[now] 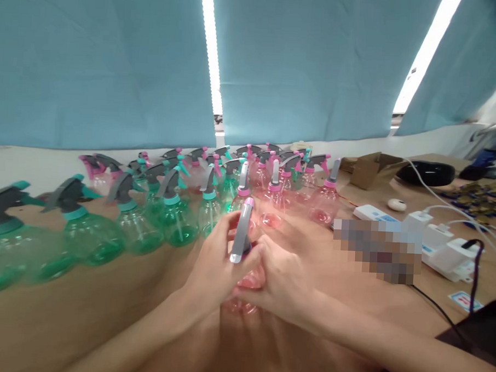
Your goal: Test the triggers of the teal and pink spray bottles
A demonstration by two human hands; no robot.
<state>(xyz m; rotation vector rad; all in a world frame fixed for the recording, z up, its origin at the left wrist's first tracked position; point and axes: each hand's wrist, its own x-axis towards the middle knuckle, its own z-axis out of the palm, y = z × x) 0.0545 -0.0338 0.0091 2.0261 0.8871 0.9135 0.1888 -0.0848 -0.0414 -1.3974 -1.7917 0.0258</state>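
A pink see-through spray bottle with a grey and pink trigger head stands upright between my hands, near the middle of the table. My left hand is closed around its upper part and neck, with the thumb beside the grey head. From the right, my right hand wraps the bottle's body, its fingers partly hidden behind the bottle. Just beyond are more pink spray bottles, and another pink bottle is farther right. A row of green spray bottles with grey and teal heads stretches to the left.
A white power strip with several chargers and cables lies at the right. Behind it are an open cardboard box, a black rounded object and a small white object. Blue curtains hang behind the table.
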